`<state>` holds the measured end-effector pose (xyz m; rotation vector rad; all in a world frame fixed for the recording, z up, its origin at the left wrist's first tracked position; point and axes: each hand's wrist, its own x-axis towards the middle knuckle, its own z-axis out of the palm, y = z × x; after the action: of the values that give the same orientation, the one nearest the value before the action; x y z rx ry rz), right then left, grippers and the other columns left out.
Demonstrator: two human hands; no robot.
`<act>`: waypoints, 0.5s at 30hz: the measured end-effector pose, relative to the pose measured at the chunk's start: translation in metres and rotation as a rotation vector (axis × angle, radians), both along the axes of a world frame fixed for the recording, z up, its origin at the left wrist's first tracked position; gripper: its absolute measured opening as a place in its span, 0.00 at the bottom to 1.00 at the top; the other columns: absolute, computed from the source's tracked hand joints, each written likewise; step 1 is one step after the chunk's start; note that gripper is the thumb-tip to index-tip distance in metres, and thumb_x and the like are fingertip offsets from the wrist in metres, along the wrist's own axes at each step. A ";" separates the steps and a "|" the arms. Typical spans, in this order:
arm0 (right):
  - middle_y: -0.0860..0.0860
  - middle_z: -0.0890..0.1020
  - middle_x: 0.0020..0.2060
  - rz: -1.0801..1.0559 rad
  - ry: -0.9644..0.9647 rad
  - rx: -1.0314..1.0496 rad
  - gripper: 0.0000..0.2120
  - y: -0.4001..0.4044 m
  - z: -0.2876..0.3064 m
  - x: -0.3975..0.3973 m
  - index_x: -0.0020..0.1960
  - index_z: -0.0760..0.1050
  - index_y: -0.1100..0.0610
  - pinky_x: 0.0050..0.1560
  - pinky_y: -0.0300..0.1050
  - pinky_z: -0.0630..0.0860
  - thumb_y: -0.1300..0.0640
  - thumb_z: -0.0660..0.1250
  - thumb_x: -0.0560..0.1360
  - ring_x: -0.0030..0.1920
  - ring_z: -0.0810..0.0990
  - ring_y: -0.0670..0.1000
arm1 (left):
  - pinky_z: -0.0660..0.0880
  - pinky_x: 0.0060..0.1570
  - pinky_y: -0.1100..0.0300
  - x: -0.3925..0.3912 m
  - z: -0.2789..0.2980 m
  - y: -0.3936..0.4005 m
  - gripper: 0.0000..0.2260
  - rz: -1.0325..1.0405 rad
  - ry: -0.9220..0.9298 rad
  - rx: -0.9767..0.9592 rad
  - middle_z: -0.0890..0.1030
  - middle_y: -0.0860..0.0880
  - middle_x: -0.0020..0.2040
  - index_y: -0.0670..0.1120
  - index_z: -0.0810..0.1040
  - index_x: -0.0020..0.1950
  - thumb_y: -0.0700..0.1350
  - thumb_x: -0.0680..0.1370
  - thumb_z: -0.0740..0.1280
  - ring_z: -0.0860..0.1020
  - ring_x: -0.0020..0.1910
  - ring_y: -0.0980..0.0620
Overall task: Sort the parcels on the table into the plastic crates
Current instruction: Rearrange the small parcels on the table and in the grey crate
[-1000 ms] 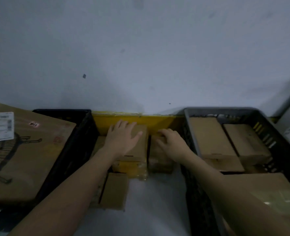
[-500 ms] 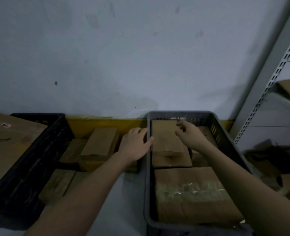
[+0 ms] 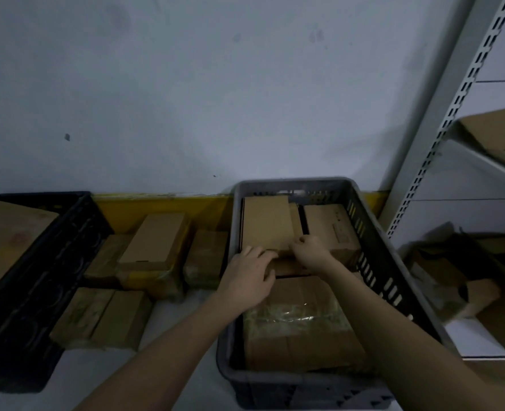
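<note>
Inside the grey crate (image 3: pixel 372 264), my left hand (image 3: pixel 249 278) lies with loosely bent fingers on the near edge of a flat cardboard parcel (image 3: pixel 267 225), while my right hand (image 3: pixel 312 253) curls round its near right corner.

Grey crate (image 3: pixel 372 247) packed (boxes wall-to-wall) — bare table strip (image 3: pixel 180 327) passable.

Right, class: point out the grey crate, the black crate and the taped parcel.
Grey crate (image 3: pixel 372 262), head view, right wall.
Black crate (image 3: pixel 32 292), head view, right wall.
Taped parcel (image 3: pixel 301 336), head view, top face.
</note>
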<state>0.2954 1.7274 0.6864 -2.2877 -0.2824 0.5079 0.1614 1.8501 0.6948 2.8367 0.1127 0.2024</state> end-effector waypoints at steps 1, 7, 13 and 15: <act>0.57 0.79 0.48 0.004 0.015 -0.008 0.12 0.002 -0.002 0.001 0.55 0.75 0.61 0.45 0.49 0.75 0.52 0.60 0.82 0.44 0.77 0.54 | 0.70 0.59 0.56 -0.001 -0.001 0.001 0.18 0.006 -0.018 -0.003 0.74 0.52 0.63 0.51 0.71 0.72 0.51 0.82 0.59 0.68 0.63 0.52; 0.57 0.80 0.53 -0.116 0.061 0.114 0.18 0.023 -0.008 0.001 0.60 0.72 0.62 0.51 0.53 0.79 0.48 0.64 0.80 0.51 0.81 0.58 | 0.69 0.55 0.56 -0.001 -0.002 -0.002 0.17 -0.005 0.000 0.042 0.76 0.53 0.62 0.52 0.70 0.71 0.51 0.82 0.58 0.72 0.60 0.52; 0.59 0.76 0.59 -0.332 0.211 0.454 0.14 0.023 -0.001 0.002 0.63 0.68 0.63 0.32 0.41 0.78 0.61 0.66 0.80 0.55 0.79 0.58 | 0.68 0.50 0.58 -0.002 -0.001 -0.007 0.16 -0.073 -0.016 0.045 0.77 0.54 0.59 0.52 0.72 0.70 0.49 0.83 0.58 0.73 0.58 0.54; 0.60 0.76 0.59 -0.353 0.243 0.571 0.11 0.014 0.008 0.008 0.61 0.69 0.62 0.31 0.42 0.79 0.63 0.66 0.80 0.56 0.79 0.59 | 0.71 0.53 0.58 -0.002 0.000 -0.004 0.15 -0.052 -0.047 -0.021 0.78 0.54 0.58 0.52 0.74 0.69 0.49 0.82 0.59 0.73 0.58 0.54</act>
<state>0.3038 1.7418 0.6948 -1.6528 0.0925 0.4450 0.1590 1.8458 0.6948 2.8079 0.0303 0.2554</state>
